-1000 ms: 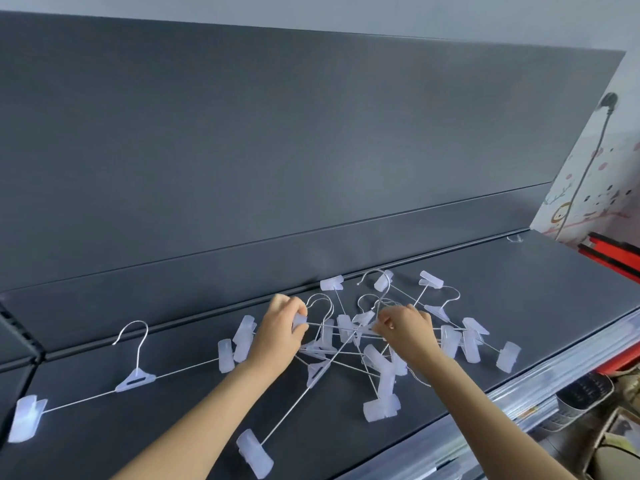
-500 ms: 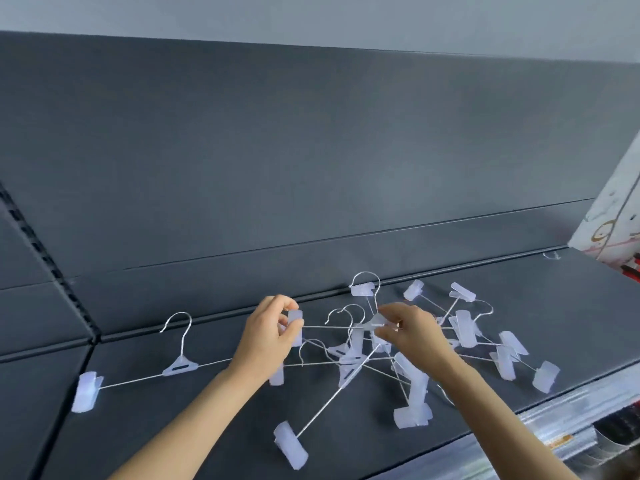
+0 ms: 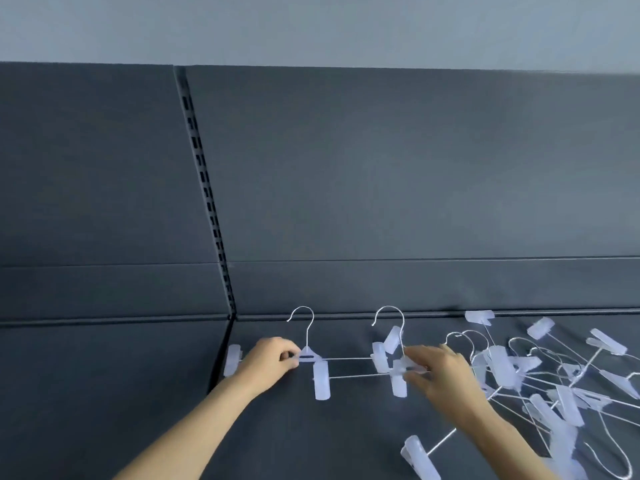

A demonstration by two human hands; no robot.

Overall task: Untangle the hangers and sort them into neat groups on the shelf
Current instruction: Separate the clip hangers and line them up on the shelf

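Pale wall (image 3: 311,26), slotted dark upright (image 3: 204,188)

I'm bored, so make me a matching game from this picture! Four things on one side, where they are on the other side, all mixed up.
1 left hand
2 right hand
3 tangled pile
4 slotted rail

A on the back wall
B right end of the shelf
C gripping the left hanger
D pinching the second hanger at its middle

Pairs: 1-C, 2-D, 3-B, 4-A

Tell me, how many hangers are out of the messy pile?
2. The left hanger lies near the back, gripped by the left hand. The second hanger overlaps it rightward, pinched by the right hand; its far end is hidden.
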